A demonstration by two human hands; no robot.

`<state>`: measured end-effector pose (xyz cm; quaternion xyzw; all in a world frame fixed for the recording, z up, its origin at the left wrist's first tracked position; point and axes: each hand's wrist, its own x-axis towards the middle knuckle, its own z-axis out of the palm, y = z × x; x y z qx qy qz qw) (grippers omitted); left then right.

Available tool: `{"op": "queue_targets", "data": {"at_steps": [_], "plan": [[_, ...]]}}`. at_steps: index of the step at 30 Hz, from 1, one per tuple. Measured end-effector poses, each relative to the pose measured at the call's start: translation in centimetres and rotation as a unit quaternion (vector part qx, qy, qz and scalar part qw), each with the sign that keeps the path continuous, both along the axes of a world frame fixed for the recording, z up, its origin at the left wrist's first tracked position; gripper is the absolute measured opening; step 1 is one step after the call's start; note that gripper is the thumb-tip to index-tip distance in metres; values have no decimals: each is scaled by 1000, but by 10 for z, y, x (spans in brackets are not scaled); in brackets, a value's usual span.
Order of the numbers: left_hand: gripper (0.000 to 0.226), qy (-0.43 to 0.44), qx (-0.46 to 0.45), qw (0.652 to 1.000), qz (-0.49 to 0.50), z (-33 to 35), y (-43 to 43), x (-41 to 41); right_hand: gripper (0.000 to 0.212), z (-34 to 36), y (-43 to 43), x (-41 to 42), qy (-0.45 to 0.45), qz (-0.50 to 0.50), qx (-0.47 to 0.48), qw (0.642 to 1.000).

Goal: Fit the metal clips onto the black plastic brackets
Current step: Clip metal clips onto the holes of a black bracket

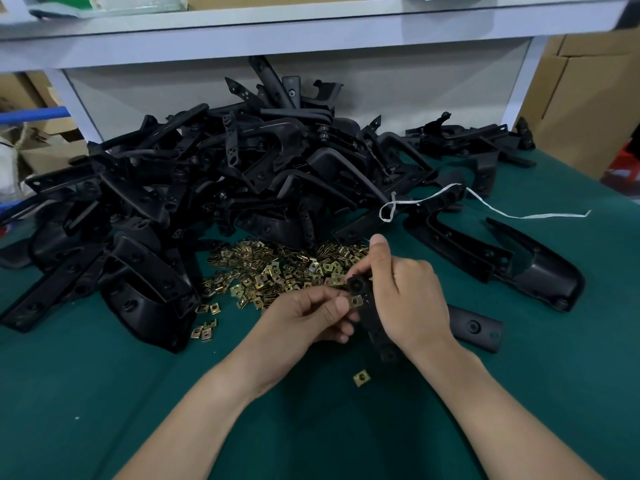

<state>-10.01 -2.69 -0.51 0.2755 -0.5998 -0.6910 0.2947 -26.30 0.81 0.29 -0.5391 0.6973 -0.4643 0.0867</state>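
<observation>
My right hand [405, 299] grips a black plastic bracket [372, 320] that runs from its round end near my fingertips down toward the table. My left hand [308, 317] pinches a brass-coloured metal clip [355, 301] against the bracket's edge, just below the round end. A heap of loose metal clips [277, 271] lies on the green mat right behind my hands. One stray clip [362, 377] lies below my wrists. A big pile of black brackets [207, 188] fills the back and left of the mat.
A green mat [104, 393] covers the table. Finished-looking brackets [540, 271] lie to the right, and a short black piece [476, 327] sits beside my right wrist. A white string [502, 211] trails across the right side. Behind stand a white shelf [311, 26] and cardboard boxes [581, 98].
</observation>
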Motion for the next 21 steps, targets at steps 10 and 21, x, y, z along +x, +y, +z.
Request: {"op": "queue_targets", "data": {"at_steps": [10,21], "plan": [[23,-13,-16,1000,6,1,1,-2,78,-1,-1,2,18,-5,3,1000],[18,-31,-21,999,10,4,4,-3,80,-1,-1,6,26,-9,0,1000]]}}
